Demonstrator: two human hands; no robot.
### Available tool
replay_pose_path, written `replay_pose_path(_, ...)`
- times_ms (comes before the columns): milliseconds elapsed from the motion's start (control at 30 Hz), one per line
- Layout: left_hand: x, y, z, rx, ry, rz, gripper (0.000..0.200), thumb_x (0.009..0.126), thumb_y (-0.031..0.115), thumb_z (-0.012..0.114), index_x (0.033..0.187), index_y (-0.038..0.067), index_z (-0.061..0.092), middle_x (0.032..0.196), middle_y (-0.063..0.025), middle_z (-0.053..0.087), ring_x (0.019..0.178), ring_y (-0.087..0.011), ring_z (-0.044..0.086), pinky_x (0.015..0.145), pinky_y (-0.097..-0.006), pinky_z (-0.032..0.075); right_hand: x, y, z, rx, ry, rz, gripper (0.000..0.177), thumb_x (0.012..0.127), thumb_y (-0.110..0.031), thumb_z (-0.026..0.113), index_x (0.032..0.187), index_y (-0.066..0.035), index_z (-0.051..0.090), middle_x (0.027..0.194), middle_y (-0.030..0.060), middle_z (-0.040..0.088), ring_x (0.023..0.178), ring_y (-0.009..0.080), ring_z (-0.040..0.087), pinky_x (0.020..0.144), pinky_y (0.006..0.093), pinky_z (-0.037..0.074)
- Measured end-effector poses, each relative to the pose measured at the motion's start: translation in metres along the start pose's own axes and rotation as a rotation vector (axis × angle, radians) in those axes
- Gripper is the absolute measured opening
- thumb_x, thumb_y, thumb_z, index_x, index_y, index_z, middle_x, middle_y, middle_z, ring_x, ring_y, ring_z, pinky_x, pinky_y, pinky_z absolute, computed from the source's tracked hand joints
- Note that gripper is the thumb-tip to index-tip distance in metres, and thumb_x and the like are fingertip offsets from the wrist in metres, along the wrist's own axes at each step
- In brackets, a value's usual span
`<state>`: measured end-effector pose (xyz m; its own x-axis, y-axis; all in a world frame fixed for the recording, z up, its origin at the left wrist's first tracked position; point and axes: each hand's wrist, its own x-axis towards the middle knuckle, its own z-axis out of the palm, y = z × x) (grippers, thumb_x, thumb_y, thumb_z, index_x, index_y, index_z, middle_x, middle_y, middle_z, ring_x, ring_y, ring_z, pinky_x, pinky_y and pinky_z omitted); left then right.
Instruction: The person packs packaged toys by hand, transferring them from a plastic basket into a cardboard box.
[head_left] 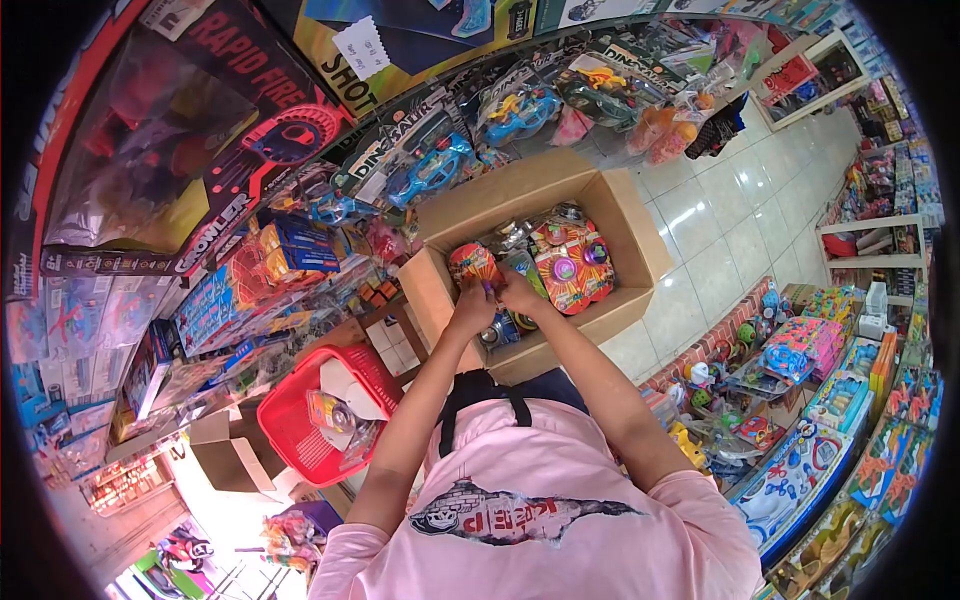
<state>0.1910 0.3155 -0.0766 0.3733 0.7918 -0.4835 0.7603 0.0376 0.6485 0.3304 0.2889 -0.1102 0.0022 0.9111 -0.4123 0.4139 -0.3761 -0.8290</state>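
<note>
Holding the lower end of a red-and-orange toy card (473, 260), we have the fingers of our left hand (472, 303) bent over it, above the cardboard box (632, 235) and near its left wall. Our right hand (517, 292) is just beside, fingers curled; whether they pinch anything, we cannot tell, since our knuckles hide the tips. To the right of our hands lie more round toy cards (570, 268) with purple centres, and between these and the box's right wall we have a narrow strip of room. Our forearms cross the near edge of the box, whose flaps stand spread outward.

On our left, the red basket (278, 408) sits close to our left forearm, its rim narrowing our elbow room on that side; bagged goods (335, 415) lie in it. Beyond the far edge, packaged toy vehicles (432, 170) crowd close to the box. Our widest room is to the right, where the tiled floor (715, 235) runs between the box and the brick-patterned edging (690, 360) of the stocked display.
</note>
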Motion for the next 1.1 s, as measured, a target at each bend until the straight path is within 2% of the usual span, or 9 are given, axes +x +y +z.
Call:
replay_pose_path(67, -0.003, -0.003, 0.001, -0.008, 0.062, 0.103, 0.042, 0.093, 0.019, 0.054, 0.124, -0.008, 0.046, 0.125, -0.0341, 0.05, 0.113, -0.0476, 0.053, 0.098, -0.0493, 0.043, -0.002, 0.007, 0.009, 0.193, 0.169, -0.116, 0.057, 0.083, 0.004, 0.052, 0.139, 0.001, 0.043, 0.115, 0.0187, 0.065, 0.093, 0.0271, 0.063, 0.083, 0.0351, 0.05)
replay_pose_path(333, -0.078, -0.01, -0.038, -0.258, 0.181, 0.464, 0.023, 0.09, 0.011, 0.062, 0.109, -0.002, 0.056, 0.107, -0.0169, 0.054, 0.096, -0.032, 0.062, 0.085, -0.0393, 0.05, -0.077, -0.001, -0.01, 0.186, 0.32, -0.148, 0.051, 0.087, 0.001, 0.056, 0.136, 0.001, 0.047, 0.12, 0.0165, 0.062, 0.097, 0.0216, 0.063, 0.084, 0.0334, 0.05)
replay_pose_path(400, -0.09, -0.036, -0.032, -0.197, 0.372, 0.519, 0.019, 0.092, 0.012, 0.06, 0.106, -0.001, 0.055, 0.1, -0.0144, 0.053, 0.093, -0.0265, 0.06, 0.08, -0.0357, 0.049, -0.111, -0.019, -0.007, 0.17, 0.568, -0.163, 0.032, 0.085, 0.001, 0.056, 0.118, 0.003, 0.055, 0.105, 0.0194, 0.062, 0.095, 0.0319, 0.062, 0.086, 0.0404, 0.048)
replay_pose_path(500, -0.107, -0.079, -0.018, -0.315, 0.287, 0.392, 0.014, 0.094, 0.011, 0.056, 0.1, -0.001, 0.054, 0.099, -0.0136, 0.052, 0.09, -0.0264, 0.059, 0.079, -0.0345, 0.048, -0.162, -0.03, 0.011, -0.264, 1.001, -0.127, 0.018, 0.085, -0.002, 0.057, 0.103, 0.002, 0.055, 0.092, 0.0172, 0.057, 0.086, 0.0321, 0.056, 0.079, 0.0428, 0.043)
replay_pose_path(600, -0.101, -0.139, 0.025, -0.359, 0.195, 0.422, 0.011, 0.092, 0.009, 0.056, 0.1, 0.001, 0.055, 0.098, -0.0141, 0.052, 0.085, -0.0258, 0.059, 0.075, -0.0352, 0.048, -0.196, 0.005, 0.042, -0.253, 1.148, -0.008, 0.014, 0.085, -0.007, 0.059, 0.096, 0.0, 0.054, 0.089, 0.0167, 0.053, 0.082, 0.033, 0.049, 0.076, 0.0438, 0.039)
replay_pose_path(733, -0.105, -0.2, 0.075, -0.081, -0.217, 0.228, 0.018, 0.092, 0.018, 0.058, 0.096, 0.001, 0.061, 0.098, -0.0192, 0.059, 0.09, -0.0329, 0.062, 0.084, -0.0407, 0.049, -0.253, 0.107, 0.103, -0.305, 0.982, 0.218, 0.022, 0.086, -0.015, 0.06, 0.102, -0.001, 0.057, 0.099, 0.0189, 0.057, 0.098, 0.0365, 0.054, 0.083, 0.0474, 0.044)
replay_pose_path(900, -0.104, -0.216, 0.106, 0.157, -0.539, 0.431, 0.031, 0.089, 0.031, 0.062, 0.097, 0.002, 0.065, 0.097, -0.0214, 0.066, 0.092, -0.0362, 0.065, 0.086, -0.0433, 0.05, -0.353, 0.231, 0.177, -0.2, 0.148, 0.989, 0.05, 0.085, -0.047, 0.059, 0.104, -0.003, 0.07, 0.114, 0.0279, 0.065, 0.107, 0.0387, 0.064, 0.093, 0.0447, 0.05)
replay_pose_path(967, -0.105, -0.201, 0.103, 0.375, -0.757, 0.261, 0.037, 0.087, 0.036, 0.063, 0.103, 0.003, 0.066, 0.107, -0.0225, 0.067, 0.102, -0.0359, 0.065, 0.09, -0.0435, 0.05, -0.384, 0.389, 0.269, -0.132, 0.169, 1.053, 0.056, 0.083, -0.044, 0.056, 0.101, 0.008, 0.067, 0.109, 0.0299, 0.065, 0.108, 0.0369, 0.064, 0.095, 0.0418, 0.05)
replay_pose_path(1100, -0.11, -0.219, 0.112, 0.534, -0.689, 0.342, 0.042, 0.085, 0.039, 0.06, 0.104, 0.002, 0.068, 0.105, -0.0226, 0.068, 0.103, -0.036, 0.065, 0.089, -0.0433, 0.05, -0.447, 0.245, 0.244, 0.239, 0.245, 1.199, 0.051, 0.085, -0.042, 0.056, 0.106, 0.003, 0.069, 0.108, 0.0252, 0.068, 0.109, 0.0363, 0.064, 0.093, 0.0413, 0.051)
